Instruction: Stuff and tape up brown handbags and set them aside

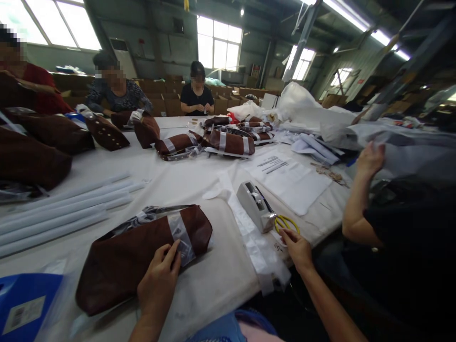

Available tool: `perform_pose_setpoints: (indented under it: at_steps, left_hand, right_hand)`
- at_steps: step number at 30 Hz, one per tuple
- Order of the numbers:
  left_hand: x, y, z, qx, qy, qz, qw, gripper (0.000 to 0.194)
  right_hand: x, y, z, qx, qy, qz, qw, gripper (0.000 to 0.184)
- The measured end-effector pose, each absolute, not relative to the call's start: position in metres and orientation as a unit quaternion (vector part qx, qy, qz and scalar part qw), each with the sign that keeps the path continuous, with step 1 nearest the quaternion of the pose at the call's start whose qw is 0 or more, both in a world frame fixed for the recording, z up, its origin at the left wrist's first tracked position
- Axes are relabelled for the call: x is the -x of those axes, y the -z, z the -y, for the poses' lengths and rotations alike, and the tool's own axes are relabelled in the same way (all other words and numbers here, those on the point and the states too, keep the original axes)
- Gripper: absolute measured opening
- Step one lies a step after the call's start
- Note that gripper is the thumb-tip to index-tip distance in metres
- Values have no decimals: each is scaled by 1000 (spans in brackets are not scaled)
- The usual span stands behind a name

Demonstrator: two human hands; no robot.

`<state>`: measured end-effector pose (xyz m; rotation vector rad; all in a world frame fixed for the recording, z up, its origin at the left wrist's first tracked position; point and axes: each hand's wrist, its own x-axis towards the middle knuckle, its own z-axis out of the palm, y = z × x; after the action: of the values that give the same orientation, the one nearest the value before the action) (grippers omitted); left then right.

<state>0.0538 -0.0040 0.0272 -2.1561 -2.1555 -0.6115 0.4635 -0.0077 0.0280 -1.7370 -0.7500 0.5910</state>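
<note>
A brown leather-look bag (131, 256) lies on its side on the table in front of me. A translucent plastic strip (177, 228) crosses its right part, and a wrapped strap runs along its far edge. My left hand (158, 280) is at the near end of that strip, thumb and fingers closed on it against the bag. My right hand (298, 249) is at the table's edge, beside a grey tape dispenser (254, 206) and yellow-handled scissors (290, 221). Its fingertips are pinched together; a small pale thing at them is too unclear to name.
White paper rolls (71, 209) and a blue packet (24, 304) lie left. More brown bags (230, 142) are across the table, near a printed sheet (272, 164). A co-worker's hand (370, 159) handles plastic film at right. Several people sit opposite.
</note>
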Motion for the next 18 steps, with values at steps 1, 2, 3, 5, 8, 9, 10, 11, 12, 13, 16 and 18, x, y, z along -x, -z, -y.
perform_pose_setpoints:
  at_steps: [1,2,3,5,8,9,10,11,12,13,16,18]
  left_hand:
    - [-54,-28,4,692,199,694,10,37]
    - [-54,-28,4,691,201,694,4,37]
    - [-53,-29,4,689,203,696,-3,37]
    - [-53,-32,4,682,202,703,-22,36]
    - [-54,-37,4,665,199,717,-63,36]
    - [-55,-39,3,659,203,720,-78,35]
    - [-55,-41,3,654,208,721,-93,35]
    - [-55,-43,2,650,215,721,-107,35]
    - [-55,-45,1,645,222,721,-120,34]
    - [-55,-47,1,640,230,721,-133,34]
    - [-55,-51,-1,628,250,718,-168,32]
    - [-54,-51,-3,625,258,714,-184,33]
  right_hand:
    - [-466,-34,12,732,-227,353,536,41]
    - [-468,-42,16,724,-198,409,519,35]
    - [-469,-52,19,705,-165,481,494,28]
    - [-466,-74,20,638,-108,637,419,19]
    - [-448,-107,9,533,-108,780,309,23]
    - [-437,-117,3,506,-123,808,277,23]
    - [-424,-125,-4,480,-142,829,248,24]
    - [-410,-133,-10,454,-165,847,223,24]
    - [-394,-139,-17,426,-191,861,201,25]
    - [-377,-145,-23,394,-220,873,183,26]
    - [-328,-156,-43,300,-301,895,136,27]
    - [-298,-157,-60,246,-330,906,101,27]
